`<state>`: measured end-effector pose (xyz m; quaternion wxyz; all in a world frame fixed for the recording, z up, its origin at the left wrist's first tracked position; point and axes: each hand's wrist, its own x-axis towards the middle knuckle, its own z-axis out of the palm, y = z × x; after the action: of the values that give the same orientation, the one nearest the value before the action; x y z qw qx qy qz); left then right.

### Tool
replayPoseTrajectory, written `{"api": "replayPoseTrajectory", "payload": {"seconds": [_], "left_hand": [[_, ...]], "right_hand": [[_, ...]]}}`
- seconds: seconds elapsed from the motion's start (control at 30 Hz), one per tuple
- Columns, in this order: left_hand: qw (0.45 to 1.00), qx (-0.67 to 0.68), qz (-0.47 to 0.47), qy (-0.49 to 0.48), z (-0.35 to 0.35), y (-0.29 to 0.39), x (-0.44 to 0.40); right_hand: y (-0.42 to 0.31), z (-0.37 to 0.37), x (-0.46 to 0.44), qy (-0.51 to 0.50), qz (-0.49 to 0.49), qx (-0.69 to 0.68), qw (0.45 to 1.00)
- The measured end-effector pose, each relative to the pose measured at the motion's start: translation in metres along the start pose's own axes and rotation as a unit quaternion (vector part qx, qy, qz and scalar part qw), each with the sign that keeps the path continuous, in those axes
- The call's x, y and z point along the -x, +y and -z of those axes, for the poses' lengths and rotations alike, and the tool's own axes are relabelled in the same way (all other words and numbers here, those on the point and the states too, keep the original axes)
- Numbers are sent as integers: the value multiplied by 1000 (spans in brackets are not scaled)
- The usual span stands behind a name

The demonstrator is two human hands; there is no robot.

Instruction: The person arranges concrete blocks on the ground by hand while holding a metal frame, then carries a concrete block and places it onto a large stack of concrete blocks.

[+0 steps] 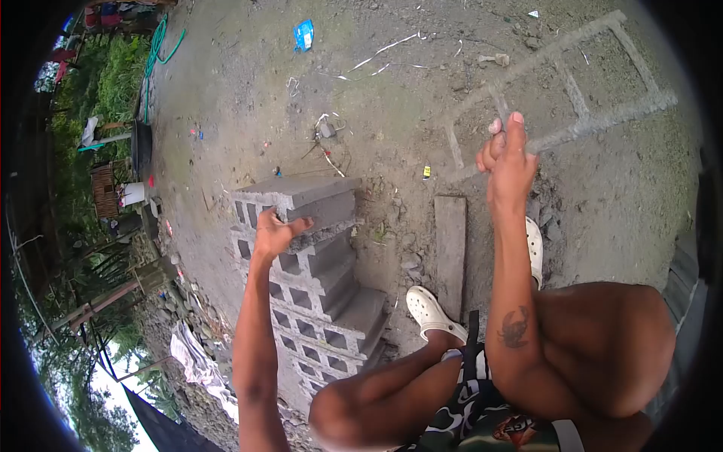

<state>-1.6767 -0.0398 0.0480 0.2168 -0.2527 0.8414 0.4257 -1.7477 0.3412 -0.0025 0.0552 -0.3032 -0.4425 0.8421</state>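
Note:
Hollow grey concrete blocks [324, 267] stand in a stack left of centre, their openings facing the left side. My left hand [275, 235] grips the uppermost block [324, 207], fingers at its hollows and thumb across its side face. Farther right, my right hand [512, 164] is raised with its fingers curled together; whatever they may hold cannot be made out. Beyond and around that hand is a pale grey ladder-shaped outline [574, 92] on the dirt, and the hand overlaps its lower left part.
A wooden plank [450, 252] lies between the stack and my right forearm. Pale clogs [429, 310] are on my feet. Rubble [412, 265], a blue wrapper [303, 35] and white strips lie on the dirt. A green hose [156, 49] and bucket [133, 193] are at the left.

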Motion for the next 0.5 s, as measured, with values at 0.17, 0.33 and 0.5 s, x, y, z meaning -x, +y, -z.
{"api": "replayPoseTrajectory", "payload": {"seconds": [0.17,0.33,0.5], "left_hand": [[999,-47,9,15,7,-2,6],[1000,-25,-2,3,8,-9,7],[999,-36,-19,-23,9,0,6]], "right_hand": [[-20,-43,-4,-36,96,-87,991],[54,-74,19,-104,58,-85,989],[163,-45,63,-92,-63,165,980]]}}
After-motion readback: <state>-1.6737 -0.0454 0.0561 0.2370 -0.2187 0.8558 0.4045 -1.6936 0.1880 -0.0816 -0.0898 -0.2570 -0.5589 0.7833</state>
